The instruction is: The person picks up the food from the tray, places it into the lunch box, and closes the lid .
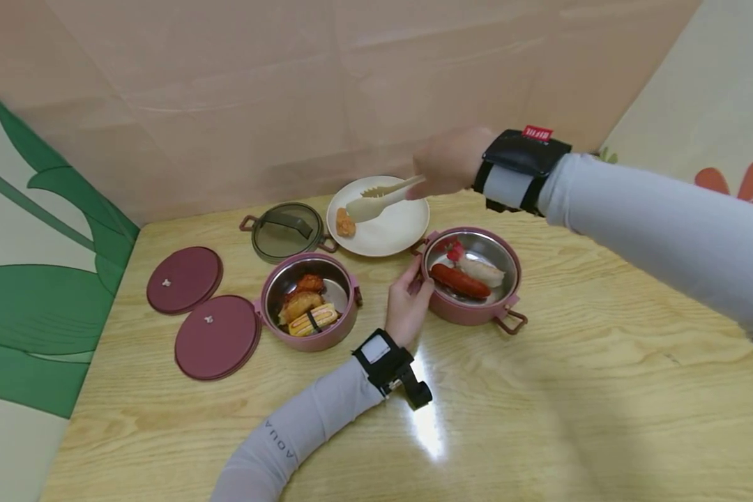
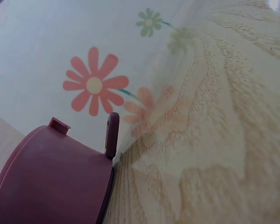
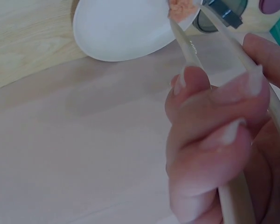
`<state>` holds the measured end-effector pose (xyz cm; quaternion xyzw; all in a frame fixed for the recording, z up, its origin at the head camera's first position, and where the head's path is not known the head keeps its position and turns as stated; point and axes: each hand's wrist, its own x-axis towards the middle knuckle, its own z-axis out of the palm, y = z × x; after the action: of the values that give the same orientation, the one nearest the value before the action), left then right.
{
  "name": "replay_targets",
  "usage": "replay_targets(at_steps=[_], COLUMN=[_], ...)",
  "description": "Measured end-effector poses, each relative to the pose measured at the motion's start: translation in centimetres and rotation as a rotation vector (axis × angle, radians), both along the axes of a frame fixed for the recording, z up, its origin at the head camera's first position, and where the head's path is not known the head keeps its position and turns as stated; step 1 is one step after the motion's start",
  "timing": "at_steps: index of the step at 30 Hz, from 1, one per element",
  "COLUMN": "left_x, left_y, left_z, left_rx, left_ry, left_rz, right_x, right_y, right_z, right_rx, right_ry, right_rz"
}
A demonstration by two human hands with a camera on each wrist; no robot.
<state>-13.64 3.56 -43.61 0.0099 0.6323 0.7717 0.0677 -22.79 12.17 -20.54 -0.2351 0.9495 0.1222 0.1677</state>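
My right hand (image 1: 452, 160) grips beige serving tongs (image 1: 373, 207) over the white plate (image 1: 408, 226). The tongs' tips straddle a piece of fried chicken (image 1: 345, 223) at the plate's left side; in the right wrist view the tongs' arms (image 3: 184, 42) reach down on either side of it. My left hand (image 1: 406, 307) holds the left side of the right-hand pink pot (image 1: 467, 315), thumb at the rim and fingers by the handle. A sausage (image 1: 459, 280), a pale dumpling-like piece (image 1: 480, 272) and a strawberry-red piece (image 1: 454, 251) lie inside this pot.
Left of my left hand stands another pink pot (image 1: 314, 341) with fried pieces and a yellow egg roll (image 1: 314, 319). Behind it lies a glass lid (image 1: 286, 240) with a dark handle. Two maroon lids (image 1: 185, 279) lie at the left. A curtain-like backdrop (image 1: 226, 104) hangs behind.
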Motion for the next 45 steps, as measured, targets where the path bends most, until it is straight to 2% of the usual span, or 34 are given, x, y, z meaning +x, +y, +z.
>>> replay_targets(at_steps=[4,9,15,21,29,36,45], left_x=[0.1,0.1,0.1,0.1,0.1,0.2,0.1], left_y=[0.0,-0.1,-0.1,-0.1,0.1,0.2,0.3], left_z=[0.0,-0.1,-0.2,-0.1,0.0,-0.1,0.1], left_rx=[-0.014,-0.028,-0.037,-0.046,-0.024,-0.009,-0.007], left_ry=[0.03,0.048,0.067,0.065,0.057,0.057,0.052], left_rz=[-0.006,-0.011,-0.011,-0.017,-0.011,-0.01,-0.011], right_x=[-0.5,-1.1,-1.6,-2.1,-3.2,-3.5,-3.9], right_y=[-0.8,-1.8,-2.6,-3.1,-3.3,-3.5,-2.8], right_z=[-0.6,-1.1,-1.7,-2.2,-3.7,-4.7,-5.7], right_rx=[0.011,0.034,0.037,0.025,0.048,0.084,0.036], right_ry=[0.008,-0.036,-0.036,-0.027,-0.015,-0.023,-0.026], right_rz=[0.017,-0.007,0.021,0.005,-0.01,-0.004,-0.015])
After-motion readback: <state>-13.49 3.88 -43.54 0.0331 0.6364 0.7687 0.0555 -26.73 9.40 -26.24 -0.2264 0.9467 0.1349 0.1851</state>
